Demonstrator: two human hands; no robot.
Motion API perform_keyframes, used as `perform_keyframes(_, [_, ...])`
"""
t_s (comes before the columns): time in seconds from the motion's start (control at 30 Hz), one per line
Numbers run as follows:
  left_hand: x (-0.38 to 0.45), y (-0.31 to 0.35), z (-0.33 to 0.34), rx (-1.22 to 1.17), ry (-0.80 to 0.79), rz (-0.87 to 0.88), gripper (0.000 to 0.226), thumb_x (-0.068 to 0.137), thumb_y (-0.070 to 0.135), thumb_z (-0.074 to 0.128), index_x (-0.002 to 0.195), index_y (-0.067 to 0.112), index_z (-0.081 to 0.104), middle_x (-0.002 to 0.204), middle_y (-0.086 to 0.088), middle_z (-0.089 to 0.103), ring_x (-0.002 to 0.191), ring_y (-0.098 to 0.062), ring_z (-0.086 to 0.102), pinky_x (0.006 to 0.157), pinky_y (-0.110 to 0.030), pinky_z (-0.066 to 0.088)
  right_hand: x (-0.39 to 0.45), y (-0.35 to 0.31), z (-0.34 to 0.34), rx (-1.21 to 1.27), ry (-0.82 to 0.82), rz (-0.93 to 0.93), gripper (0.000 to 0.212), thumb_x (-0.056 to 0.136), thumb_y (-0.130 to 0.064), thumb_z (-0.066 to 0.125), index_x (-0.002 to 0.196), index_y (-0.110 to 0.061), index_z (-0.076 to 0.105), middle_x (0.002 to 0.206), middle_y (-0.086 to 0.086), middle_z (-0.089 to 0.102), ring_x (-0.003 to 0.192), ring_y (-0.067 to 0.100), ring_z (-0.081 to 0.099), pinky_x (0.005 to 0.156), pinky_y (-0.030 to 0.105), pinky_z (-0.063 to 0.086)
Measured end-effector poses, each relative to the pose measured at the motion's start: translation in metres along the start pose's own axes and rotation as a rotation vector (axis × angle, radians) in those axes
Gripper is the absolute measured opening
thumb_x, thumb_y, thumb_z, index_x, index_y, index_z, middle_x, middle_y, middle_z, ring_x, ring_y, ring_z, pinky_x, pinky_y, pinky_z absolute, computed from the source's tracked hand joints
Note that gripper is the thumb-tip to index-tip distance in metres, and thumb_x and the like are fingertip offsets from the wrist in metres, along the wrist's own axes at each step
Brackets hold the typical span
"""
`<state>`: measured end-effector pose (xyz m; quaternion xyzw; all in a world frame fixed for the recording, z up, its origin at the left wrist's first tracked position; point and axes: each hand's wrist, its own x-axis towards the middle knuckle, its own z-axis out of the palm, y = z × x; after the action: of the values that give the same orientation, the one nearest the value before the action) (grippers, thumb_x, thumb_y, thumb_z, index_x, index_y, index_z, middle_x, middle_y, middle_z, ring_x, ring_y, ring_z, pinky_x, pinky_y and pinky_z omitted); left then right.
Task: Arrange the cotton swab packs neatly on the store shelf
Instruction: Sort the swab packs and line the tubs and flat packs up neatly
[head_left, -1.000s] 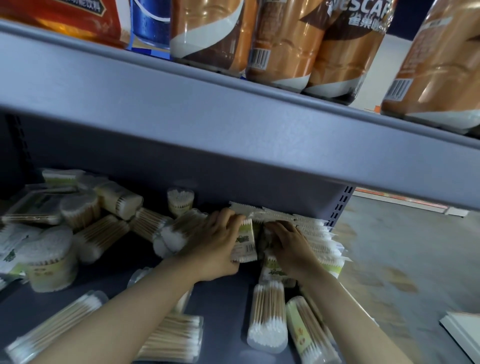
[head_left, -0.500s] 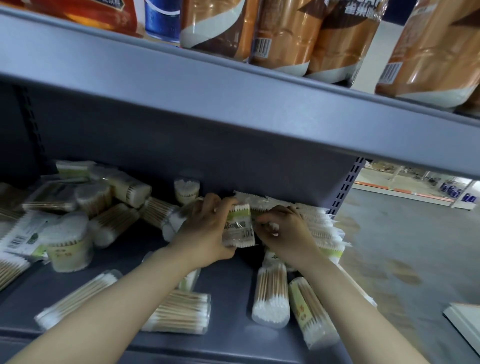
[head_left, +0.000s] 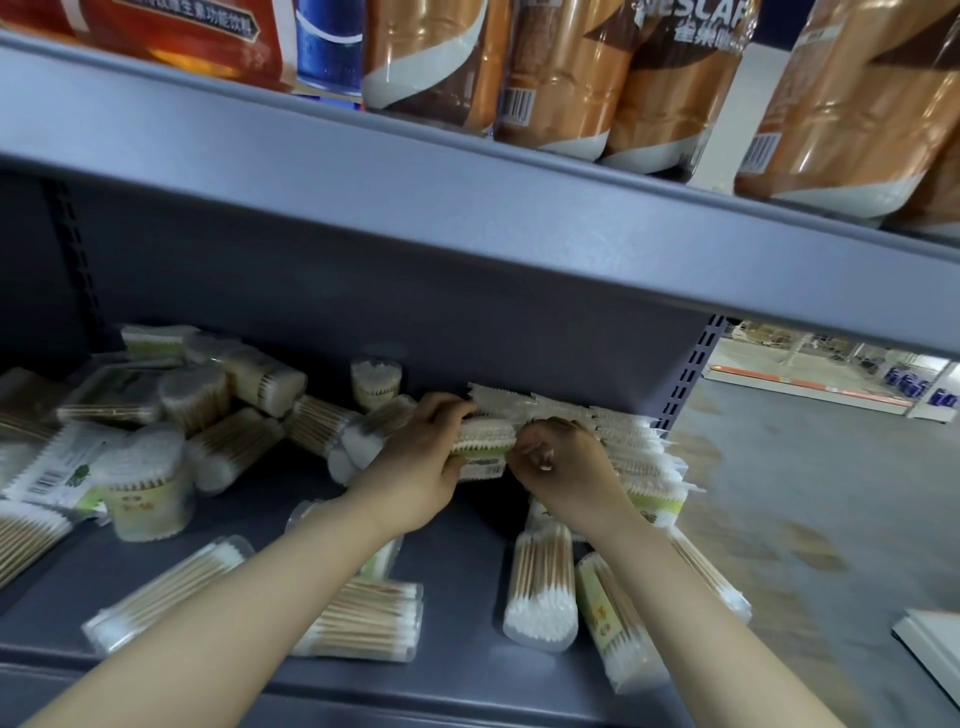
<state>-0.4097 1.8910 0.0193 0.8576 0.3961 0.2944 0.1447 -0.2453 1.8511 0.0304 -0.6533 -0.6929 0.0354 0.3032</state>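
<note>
We see a flat clear-plastic cotton swab pack with a green label at the centre of the grey metal shelf, standing on edge against the left end of an upright row of like flat packs. Our left hand grips it from nine o'clock; our right hand, fingers curled, pinches its edge from three o'clock. Loose cylindrical swab tubs lie scattered towards nine o'clock. Orange-brown coffee bottles stand at twelve o'clock above.

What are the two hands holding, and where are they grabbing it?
The left hand grips a flat cotton swab pack by its left end. The right hand pinches its right end, beside the standing row of packs.
</note>
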Motion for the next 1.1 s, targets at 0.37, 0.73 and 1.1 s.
perform_keyframes(0.37, [0.007, -0.006, -0.001, -0.115, 0.041, -0.101, 0.025, 0.091, 0.008, 0.052, 0.116, 0.011, 0.05, 0.116, -0.003, 0.055, 0.107, -0.016, 0.051, 0.079, -0.017, 0.032, -0.004, -0.002, -0.002, 0.167, -0.073, 0.029, 0.026, 0.082, -0.015, 0.066, 0.106, -0.018, 0.056, 0.079, -0.008, 0.063, 0.069, -0.004, 0.055, 0.063, 0.005, 0.039])
perform_keyframes(0.73, [0.01, -0.015, 0.005, -0.195, 0.007, -0.126, 0.032, 0.094, 0.003, 0.041, 0.121, 0.016, 0.054, 0.115, -0.004, 0.058, 0.101, -0.013, 0.052, 0.082, -0.022, 0.039, 0.002, 0.006, -0.001, 0.207, -0.067, 0.067, 0.02, 0.083, -0.013, 0.062, 0.102, -0.015, 0.066, 0.074, -0.01, 0.061, 0.073, 0.004, 0.058, 0.069, 0.014, 0.043])
perform_keyframes(1.1, [0.017, -0.005, 0.019, -0.013, -0.037, -0.059, 0.037, 0.094, 0.013, 0.047, 0.13, 0.017, 0.049, 0.128, 0.001, 0.049, 0.116, -0.016, 0.045, 0.09, -0.019, 0.032, 0.006, 0.015, -0.005, -0.031, 0.011, 0.056, 0.028, 0.083, 0.0, 0.051, 0.103, -0.012, 0.067, 0.1, 0.002, 0.068, 0.1, 0.019, 0.058, 0.077, 0.02, 0.037])
